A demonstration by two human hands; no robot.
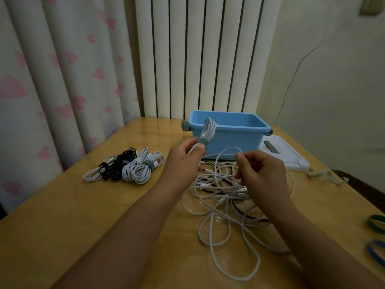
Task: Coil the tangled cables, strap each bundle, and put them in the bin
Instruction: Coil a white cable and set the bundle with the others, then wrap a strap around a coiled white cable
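Head view: the left hand [183, 155] pinches one strapped white bundle [209, 130] at frame centre, raised in front of the one blue bin [245, 140]. The right hand [260, 174], fingers curled, pinches a strand of the loose tangle [225, 205] at lower centre. Three finished bundles lie at centre left: two white [137, 170] and one black [116, 165]. Two strap loops [377, 224] sit by the desk's right edge. Bare desk [73, 215] spreads lower left.
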